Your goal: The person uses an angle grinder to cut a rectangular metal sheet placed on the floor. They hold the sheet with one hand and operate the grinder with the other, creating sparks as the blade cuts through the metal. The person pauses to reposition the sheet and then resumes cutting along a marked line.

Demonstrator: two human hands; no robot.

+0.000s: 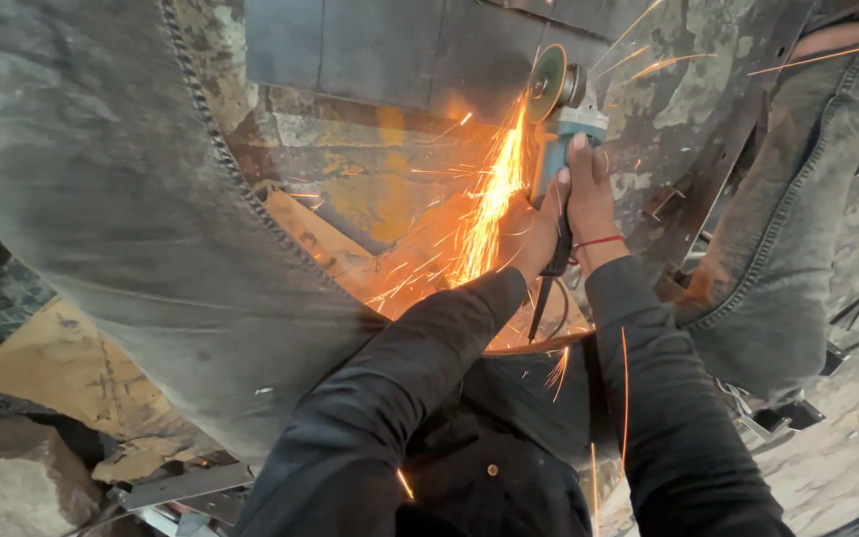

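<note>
I am looking down between my knees, both in grey jeans [111, 199], at an angle grinder [561, 124] that I hold out in front of me. My right hand [589, 194] is wrapped tight around its teal body, a red thread at the wrist. My left hand [534, 234] is closed around the grinder's lower end, just beside the right, where the black cord [541, 303] hangs down. The green disc [547, 85] stands on edge against a rusty, paint-flaked steel plate [380, 169] on the ground ahead of me. A thick spray of orange sparks [489, 204] shoots back from the disc towards my left hand, black sleeves and lap.

The risks, as I judge them: my hands are bare and right in the spark stream, so burns are likely. Sparks landing on my clothes could scorch them. If the disc binds in the plate, the grinder could kick back towards my legs. The cord hangs near the hot spray.
</note>
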